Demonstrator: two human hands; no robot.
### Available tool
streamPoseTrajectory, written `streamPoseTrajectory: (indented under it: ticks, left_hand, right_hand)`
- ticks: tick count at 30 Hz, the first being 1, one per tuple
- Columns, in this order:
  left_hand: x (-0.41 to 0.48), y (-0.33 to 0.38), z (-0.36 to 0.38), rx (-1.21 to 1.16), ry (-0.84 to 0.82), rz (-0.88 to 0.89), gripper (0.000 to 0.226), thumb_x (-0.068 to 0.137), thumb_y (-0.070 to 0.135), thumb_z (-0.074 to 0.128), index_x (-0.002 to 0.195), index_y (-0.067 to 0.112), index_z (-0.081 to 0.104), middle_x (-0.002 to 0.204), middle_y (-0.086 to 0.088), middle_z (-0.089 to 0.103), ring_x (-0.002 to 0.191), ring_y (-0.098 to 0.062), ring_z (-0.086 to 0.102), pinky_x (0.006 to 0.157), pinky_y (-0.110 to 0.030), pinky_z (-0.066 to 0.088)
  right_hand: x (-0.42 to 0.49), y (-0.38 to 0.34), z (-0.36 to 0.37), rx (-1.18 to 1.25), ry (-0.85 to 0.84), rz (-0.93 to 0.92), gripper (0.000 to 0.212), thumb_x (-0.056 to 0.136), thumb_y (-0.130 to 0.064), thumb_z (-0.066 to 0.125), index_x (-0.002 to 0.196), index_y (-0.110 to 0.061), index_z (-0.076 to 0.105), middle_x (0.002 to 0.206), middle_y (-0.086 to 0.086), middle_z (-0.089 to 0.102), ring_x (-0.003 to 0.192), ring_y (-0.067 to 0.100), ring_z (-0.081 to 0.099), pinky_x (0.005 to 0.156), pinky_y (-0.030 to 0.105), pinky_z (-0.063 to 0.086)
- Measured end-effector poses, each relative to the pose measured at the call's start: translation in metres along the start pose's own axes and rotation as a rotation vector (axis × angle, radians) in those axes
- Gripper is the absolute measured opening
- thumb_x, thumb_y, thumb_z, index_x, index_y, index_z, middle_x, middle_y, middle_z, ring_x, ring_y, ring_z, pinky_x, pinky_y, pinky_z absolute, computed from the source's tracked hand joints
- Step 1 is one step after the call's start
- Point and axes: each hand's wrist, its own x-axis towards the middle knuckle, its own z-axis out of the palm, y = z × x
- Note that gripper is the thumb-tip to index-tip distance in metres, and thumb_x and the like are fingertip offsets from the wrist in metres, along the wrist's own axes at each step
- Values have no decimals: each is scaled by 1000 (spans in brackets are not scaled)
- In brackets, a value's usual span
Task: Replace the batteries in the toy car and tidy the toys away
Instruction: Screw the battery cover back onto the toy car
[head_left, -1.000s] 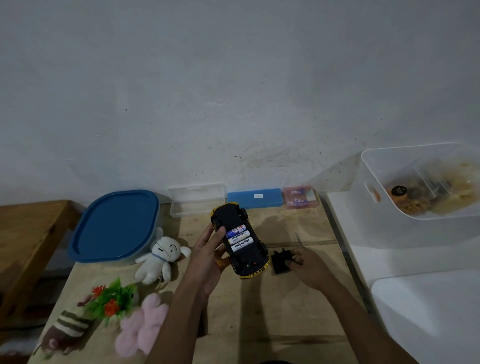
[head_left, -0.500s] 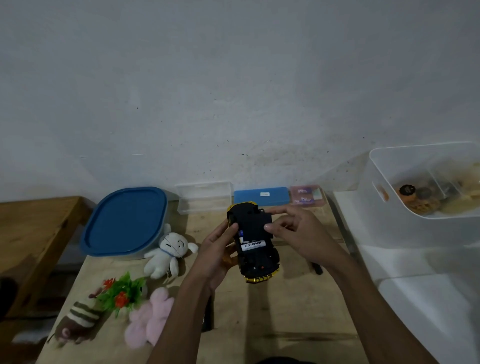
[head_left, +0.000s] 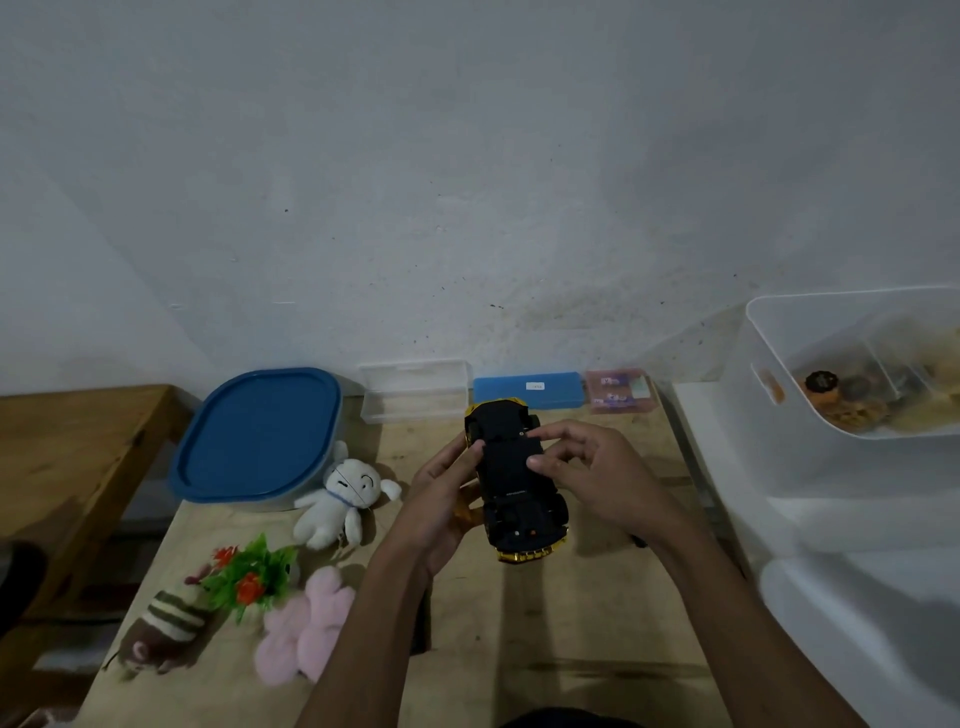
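Lying at the near left of the wooden table (head_left: 571, 649): a brown striped plush (head_left: 166, 621), a pink plush (head_left: 304, 626) and a green plastic plant (head_left: 252, 571) with red flowers. Further in, mid-table, the toy car (head_left: 519, 488) was held above the surface, flipped belly-up, long axis running near to far. Its underside was matte black all over. Gold-yellow body showed at the near bumper, the far end and the left edge, with a small orange dot by the near end. Left hand (head_left: 441, 501) cupped it from the left, fingers curled under the body, thumb over the black edge. Right hand (head_left: 597, 475) was on its right side, fingers bent, thumb and fingertips pressed on the middle of the underside. A white plush (head_left: 340, 496) lay just left of the left hand. Far row by the wall: blue-lidded tub (head_left: 257, 431), clear case (head_left: 415, 389), blue case (head_left: 530, 391), pink box (head_left: 621, 391). A white bin (head_left: 779, 415) sat far right.
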Motion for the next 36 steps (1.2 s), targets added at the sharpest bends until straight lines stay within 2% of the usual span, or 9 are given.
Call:
streamPoseTrajectory:
  ticks: [4,7,10,14,20,25,29,34,36]
  left_hand:
    - [0,0,0,-6,-1,-2,31,96,19,56,126,17,67,109,-9,73,89,-23,68,64,-36,58]
    - [0,0,0,-1,0,3,32,96,19,57,126,18,66,110,-9,73,89,-23,69,65,-37,58]
    - [0,0,0,9,1,2,33,96,19,57,128,18,65,112,-10,72,90,-23,69,66,-37,58]
    - [0,2,-3,-7,11,6,34,94,21,58,127,20,66,110,-8,73,90,-23,69,66,-37,58]
    - [2,3,-2,6,5,5,37,93,23,59,129,20,65,123,-13,69,93,-24,68,67,-37,58]
    - [3,5,-2,15,-21,6,36,95,25,57,130,22,64,123,-11,69,96,-24,67,72,-38,58]
    - [4,6,0,40,-19,11,41,90,31,59,130,23,63,118,-9,70,95,-24,66,72,-38,57]
    - [6,4,-1,72,-16,14,36,96,27,57,131,27,62,126,-12,68,103,-27,66,84,-47,54]
    - [7,1,0,66,16,24,45,92,19,63,136,25,58,120,-11,71,100,-26,69,80,-46,56]
  right_hand:
    - [1,2,2,-28,8,-6,24,87,-26,71,105,-40,64,85,-9,76,93,6,68,95,37,50]
    - [1,3,0,-51,12,-20,26,87,-24,71,109,-38,65,85,-4,75,88,11,69,92,40,53]
    - [2,1,0,-76,18,-24,28,88,-23,70,108,-42,63,87,-4,74,84,10,68,89,39,55]
    - [3,6,2,-135,45,-30,28,86,-32,71,109,-46,64,88,-8,73,95,13,64,91,43,52]
    - [5,8,3,-305,118,-96,29,83,-42,71,112,-42,68,92,-13,61,96,10,55,86,34,48]
    - [4,9,11,-132,171,-50,34,83,-33,74,116,-34,68,99,-9,63,90,5,61,81,23,52]
    - [4,12,19,-4,217,44,28,82,-33,75,105,-41,60,103,-12,62,97,7,62,80,31,57]
    - [4,16,24,127,210,141,43,81,-33,76,117,-34,52,109,-3,62,102,13,62,84,35,57]
    - [4,18,24,144,170,175,46,81,-36,75,121,-33,53,115,-4,61,105,14,62,87,36,56]
